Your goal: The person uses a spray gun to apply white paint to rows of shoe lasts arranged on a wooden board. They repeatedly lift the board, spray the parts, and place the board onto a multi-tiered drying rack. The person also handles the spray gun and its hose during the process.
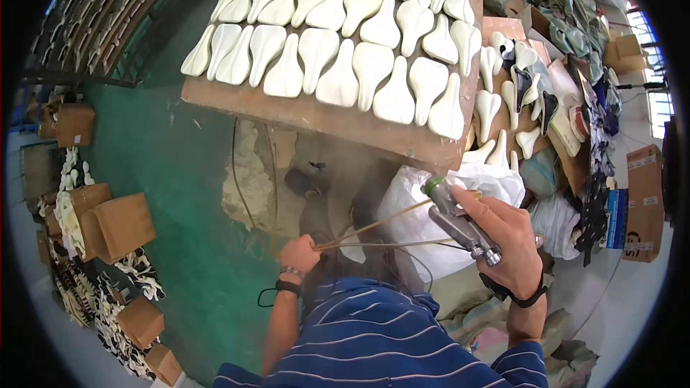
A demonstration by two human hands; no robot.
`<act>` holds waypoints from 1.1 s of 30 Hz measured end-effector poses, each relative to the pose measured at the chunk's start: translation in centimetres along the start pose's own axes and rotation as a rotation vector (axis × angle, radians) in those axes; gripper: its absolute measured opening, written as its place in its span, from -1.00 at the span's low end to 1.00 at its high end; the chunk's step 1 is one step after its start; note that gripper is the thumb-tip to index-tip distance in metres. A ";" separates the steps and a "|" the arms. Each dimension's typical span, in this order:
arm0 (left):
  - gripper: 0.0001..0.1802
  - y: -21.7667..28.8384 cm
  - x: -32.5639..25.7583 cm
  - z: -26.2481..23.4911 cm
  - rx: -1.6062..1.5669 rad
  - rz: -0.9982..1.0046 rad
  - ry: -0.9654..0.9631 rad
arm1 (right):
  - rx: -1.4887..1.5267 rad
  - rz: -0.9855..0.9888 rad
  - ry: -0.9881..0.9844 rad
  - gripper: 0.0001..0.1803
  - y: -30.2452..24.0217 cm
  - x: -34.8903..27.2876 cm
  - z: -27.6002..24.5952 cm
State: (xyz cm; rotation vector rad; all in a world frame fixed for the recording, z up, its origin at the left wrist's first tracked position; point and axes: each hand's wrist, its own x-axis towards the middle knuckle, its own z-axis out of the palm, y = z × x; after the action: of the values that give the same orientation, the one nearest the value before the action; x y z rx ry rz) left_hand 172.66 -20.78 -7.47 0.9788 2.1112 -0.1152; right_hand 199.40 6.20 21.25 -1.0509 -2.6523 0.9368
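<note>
My right hand (504, 236) is closed round a metal spray gun (457, 224) with a green part at one end. Thin tan hoses (384, 225) stretch from near the gun to my left hand (299, 253), whose fingers are wrapped round them. Beyond both hands, rows of white bicycle saddle pads (319, 52) lie on a brown tabletop (287, 113), their narrow ends pointing alternately near and far. The gun is on the near side of the table's front right corner, apart from the pads.
A white plastic bag (402, 197) bulges below the table's right corner. More saddle pads (487, 111) lie on cardboard at the right. Cardboard boxes (126, 226) stand along the left, and a shelf rack (108, 14) is at the far left. Cables hang near my legs.
</note>
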 end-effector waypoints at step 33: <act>-0.71 -0.6 1.9 -1.1 0.109 0.178 -0.110 | 0.040 0.214 0.023 -0.08 -2.5 -7.2 -1.1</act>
State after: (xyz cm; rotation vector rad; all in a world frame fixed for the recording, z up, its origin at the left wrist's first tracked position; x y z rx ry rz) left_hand 170.78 -19.63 -8.19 1.1928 1.9252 -0.1924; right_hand 203.77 0.63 24.31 -1.3471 -2.5280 1.0041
